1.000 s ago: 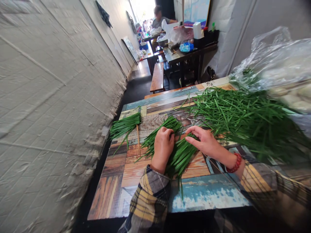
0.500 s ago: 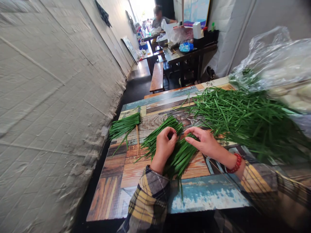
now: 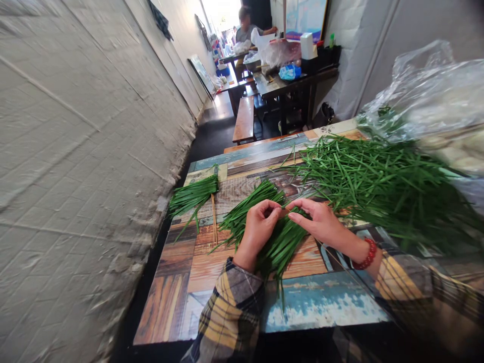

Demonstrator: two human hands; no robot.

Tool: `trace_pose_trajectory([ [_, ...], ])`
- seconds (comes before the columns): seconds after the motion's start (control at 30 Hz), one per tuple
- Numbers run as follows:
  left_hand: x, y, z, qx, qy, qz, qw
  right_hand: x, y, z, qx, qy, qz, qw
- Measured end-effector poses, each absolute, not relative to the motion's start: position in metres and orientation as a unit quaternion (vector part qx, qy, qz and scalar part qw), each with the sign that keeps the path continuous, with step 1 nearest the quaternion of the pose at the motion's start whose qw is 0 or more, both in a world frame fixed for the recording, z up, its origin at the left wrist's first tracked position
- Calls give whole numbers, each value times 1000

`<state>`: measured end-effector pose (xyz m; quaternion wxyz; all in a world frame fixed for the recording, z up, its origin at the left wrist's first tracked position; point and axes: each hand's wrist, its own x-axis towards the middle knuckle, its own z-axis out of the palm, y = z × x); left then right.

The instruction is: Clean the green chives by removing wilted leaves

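Observation:
My left hand (image 3: 260,229) is closed in a pinch, with a thin bit of garlic chive showing at its fingertips. Just to the right, my right hand (image 3: 317,222) has its thumb and fingers closed over the top of a bunch of garlic chives (image 3: 285,239). A thin bamboo skewer (image 3: 346,267) runs back from under this hand toward my sleeve. The fingertips of both hands nearly meet. Another bunch of chives (image 3: 242,214) lies left of my hands, and a third bunch (image 3: 194,194) with thin sticks (image 3: 214,219) sits further left.
Loose chives (image 3: 363,176) are heaped on the right of the patchwork-patterned table (image 3: 166,307). Behind them lies a clear plastic bag (image 3: 423,96) with pale contents. A brick wall (image 3: 75,191) runs along the left. Further off are a bench (image 3: 244,118), a dark table (image 3: 268,88) and a seated person (image 3: 249,33).
My left hand has shifted slightly right, bringing its pinched fingertips closer to my right hand. The right hand and the bunches stay nearly where they were.

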<state>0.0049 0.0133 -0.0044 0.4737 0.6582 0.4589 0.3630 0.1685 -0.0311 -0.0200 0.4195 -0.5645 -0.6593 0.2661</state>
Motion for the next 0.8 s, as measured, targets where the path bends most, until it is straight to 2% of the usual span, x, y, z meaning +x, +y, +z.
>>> trace_pose_trajectory([
  [0.8,7,12,-6,654,442,360,498,169,-30,-20,-566,-660,270,413],
])
